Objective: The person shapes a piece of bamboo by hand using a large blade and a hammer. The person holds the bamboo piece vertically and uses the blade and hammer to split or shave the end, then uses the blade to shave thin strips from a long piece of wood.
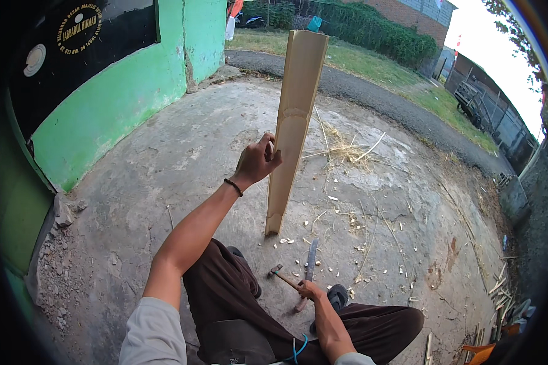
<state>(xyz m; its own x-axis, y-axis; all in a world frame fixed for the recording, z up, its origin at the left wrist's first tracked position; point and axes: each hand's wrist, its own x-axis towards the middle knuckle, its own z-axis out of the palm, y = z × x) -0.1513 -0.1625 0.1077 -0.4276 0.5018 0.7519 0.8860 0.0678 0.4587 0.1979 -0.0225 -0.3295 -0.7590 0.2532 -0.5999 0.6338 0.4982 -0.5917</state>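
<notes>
A split length of bamboo (293, 131) stands upright in front of me, its hollow side with node ridges facing me and its lower end on the concrete. My left hand (259, 161) is closed on its left edge, about halfway up. Low in the view, my right hand (311, 290) grips the wooden handle of a small hammer (284, 277), whose head points left, just above the ground. A machete (311, 260) with a long dark blade lies on the concrete beside that hand, its handle partly behind my fingers.
Pale wood chips (353, 222) and a heap of shavings (347, 149) litter the concrete floor (213, 131). A green wall (122, 100) rises at the left, with rubble (61, 280) below it. Cut strips (499, 280) lie at the far right, and a paved lane (371, 85) crosses behind.
</notes>
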